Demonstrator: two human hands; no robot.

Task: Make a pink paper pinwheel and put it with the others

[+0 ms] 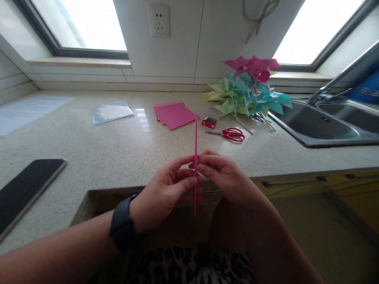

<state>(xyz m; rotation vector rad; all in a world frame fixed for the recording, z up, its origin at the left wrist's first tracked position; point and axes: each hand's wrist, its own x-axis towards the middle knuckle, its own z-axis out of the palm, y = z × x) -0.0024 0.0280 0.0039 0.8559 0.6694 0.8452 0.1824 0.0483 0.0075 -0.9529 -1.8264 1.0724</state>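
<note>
A thin pink stick (196, 138) stands upright in front of me, above the counter's front edge. My left hand (164, 193) pinches it from the left, a dark watch on that wrist. My right hand (227, 177) pinches the same stick from the right, fingertips meeting the left hand's. Both hands are closed on it. Behind them on the counter lie a stack of pink paper squares (174, 114), a small red box (209, 122) and red-handled scissors (232, 134).
A heap of pink, teal and yellow-green paper pinwheels (247, 88) sits at the back right beside a steel sink (322, 124) with a tap. A dark phone (26, 189) lies at the left, a clear plastic sleeve (111, 111) and a white sheet (28, 112) further back.
</note>
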